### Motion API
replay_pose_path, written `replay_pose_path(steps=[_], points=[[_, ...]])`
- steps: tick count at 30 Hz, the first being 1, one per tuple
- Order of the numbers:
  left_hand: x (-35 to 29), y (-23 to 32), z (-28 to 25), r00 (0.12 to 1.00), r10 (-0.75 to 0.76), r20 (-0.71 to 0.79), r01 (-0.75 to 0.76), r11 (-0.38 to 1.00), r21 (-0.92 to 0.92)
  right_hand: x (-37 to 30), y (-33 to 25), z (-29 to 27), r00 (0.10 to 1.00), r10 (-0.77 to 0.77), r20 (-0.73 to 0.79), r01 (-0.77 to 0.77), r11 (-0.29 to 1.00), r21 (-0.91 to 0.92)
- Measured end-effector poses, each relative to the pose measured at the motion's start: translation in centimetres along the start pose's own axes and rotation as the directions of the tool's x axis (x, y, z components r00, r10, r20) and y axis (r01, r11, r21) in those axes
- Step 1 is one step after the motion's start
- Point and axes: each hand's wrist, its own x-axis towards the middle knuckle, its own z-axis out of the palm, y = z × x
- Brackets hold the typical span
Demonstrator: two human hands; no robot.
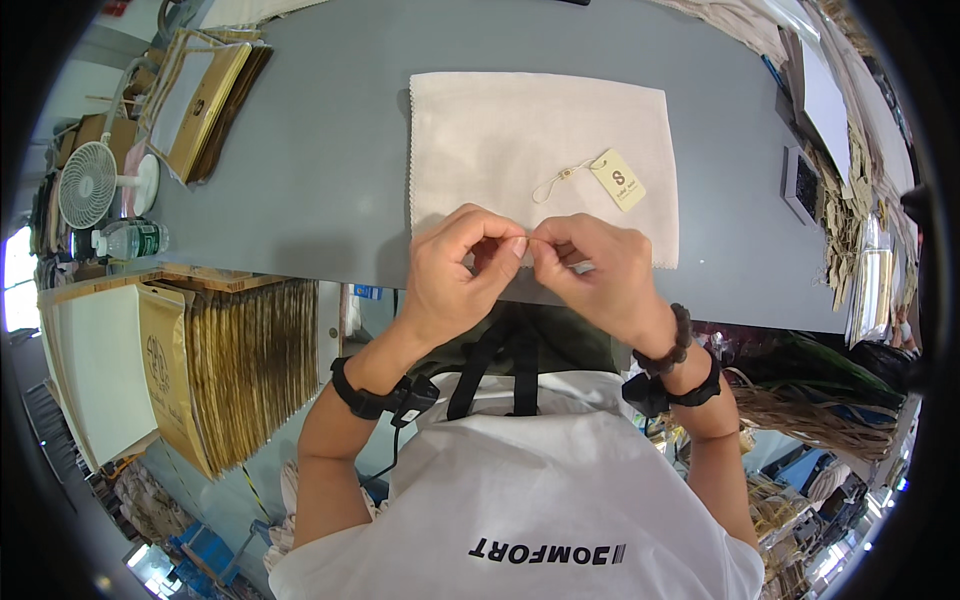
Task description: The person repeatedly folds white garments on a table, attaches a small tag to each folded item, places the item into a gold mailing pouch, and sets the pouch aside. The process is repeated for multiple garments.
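My left hand [458, 265] and my right hand [597, 262] meet over the near edge of a folded cream cloth [490, 140]. Thumb and forefinger of each are pinched together, and the fingertips nearly touch. Whatever lies between them is too small to make out; it may be a thin strand. On the cloth, just beyond my right hand, rests a pale yellow hang tag [620, 179] with a dark printed mark. A white string loop [543, 190] with a small bead-like clasp runs from the tag's hole.
The grey table [320, 130] carries a stack of brown paper envelopes [207, 100], a white fan [90, 185] and a plastic bottle [130, 240] at left. A small dark box [800, 185] sits at right beside brown paper strips [845, 220]. Many paper bags [240, 360] stand below left.
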Motion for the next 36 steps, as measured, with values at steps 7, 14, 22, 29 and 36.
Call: replay_pose_path(steps=[7,14,22,29,36], points=[[1.2,-0.9,-1.0,0.988,0.132,-0.081,-0.097,0.937,0.336,3.3,4.2,-1.5,0.988,0.106,0.111,-0.049,0.904,-0.424],[2.2,-1.6,-1.3,0.944,0.326,-0.049,-0.255,0.817,0.516,3.9,2.9,-1.4,0.982,0.14,0.131,-0.114,0.976,-0.186],[1.9,-1.4,-1.4,0.918,0.398,0.002,-0.337,0.775,0.535,5.2,1.9,-0.1,0.974,0.136,0.184,-0.09,0.967,-0.24],[0.4,-0.8,-2.4,0.973,-0.136,-0.186,0.149,0.987,0.055,3.3,1.2,1.2,0.976,-0.199,0.088,0.216,0.93,-0.296],[-0.5,-1.4,-4.7,0.927,-0.373,-0.041,0.362,0.918,-0.159,3.3,1.4,2.5,0.866,-0.458,0.199,0.498,0.761,-0.416]])
